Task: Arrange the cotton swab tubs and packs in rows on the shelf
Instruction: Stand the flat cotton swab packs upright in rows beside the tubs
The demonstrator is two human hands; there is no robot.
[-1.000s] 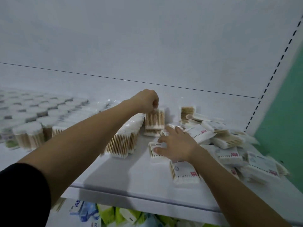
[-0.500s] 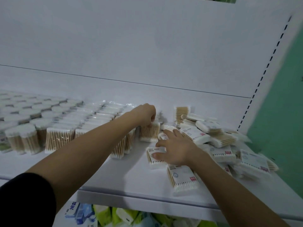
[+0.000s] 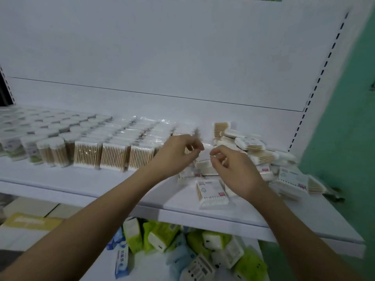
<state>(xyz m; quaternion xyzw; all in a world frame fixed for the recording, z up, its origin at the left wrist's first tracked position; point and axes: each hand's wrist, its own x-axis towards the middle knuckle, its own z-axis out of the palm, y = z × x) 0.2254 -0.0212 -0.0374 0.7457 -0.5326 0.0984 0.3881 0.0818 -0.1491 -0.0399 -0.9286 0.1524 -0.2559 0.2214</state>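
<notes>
Round cotton swab tubs (image 3: 50,151) stand in rows at the left of the white shelf (image 3: 85,191). To their right, clear swab packs (image 3: 114,157) stand upright in rows. A loose heap of white-labelled packs (image 3: 253,149) lies at the right, and one pack (image 3: 211,191) lies flat near the front edge. My left hand (image 3: 178,153) hovers at the right end of the pack rows, fingers loosely curled, holding nothing. My right hand (image 3: 231,167) hovers just above the heap's left side, also loosely curled and empty. The two hands are close together.
The shelf's back panel is white, with a slotted upright (image 3: 316,88) at the right and a green wall (image 3: 349,118) beyond it. Green and blue tissue packs (image 3: 162,236) lie on the lower shelf. A yellow box (image 3: 30,222) sits at the lower left.
My left hand has let go of the pack it set at the end of the row and drawn back. My right hand has lifted off the flat pack. The view has tilted down.
</notes>
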